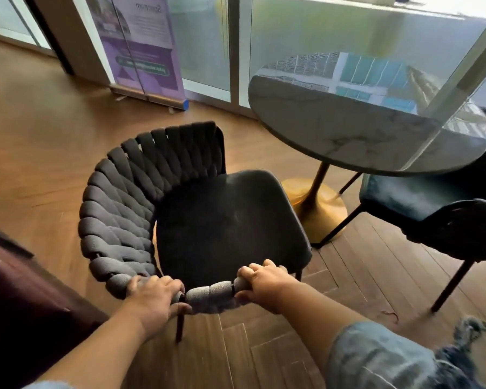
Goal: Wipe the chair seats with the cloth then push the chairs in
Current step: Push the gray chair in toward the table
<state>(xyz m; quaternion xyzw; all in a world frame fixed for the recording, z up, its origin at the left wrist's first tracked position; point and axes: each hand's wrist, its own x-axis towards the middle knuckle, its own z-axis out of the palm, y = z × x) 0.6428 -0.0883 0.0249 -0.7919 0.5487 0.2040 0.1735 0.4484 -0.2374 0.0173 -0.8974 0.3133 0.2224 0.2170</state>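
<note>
Head view: left hand (155, 294) and right hand (265, 284) both gripped, fingers (254, 270) curled round the woven back of chair (227, 220). It stood beside tabletop (348, 136), angled, not yet under. No cloth seen. Risk as I judged it: pushed askew, its legs could strike gold base (316, 211) or second chair (421, 203).

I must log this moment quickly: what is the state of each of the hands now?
Left hand: closed, gripping the woven backrest of the black chair.
Right hand: closed, gripping the same backrest.
</note>
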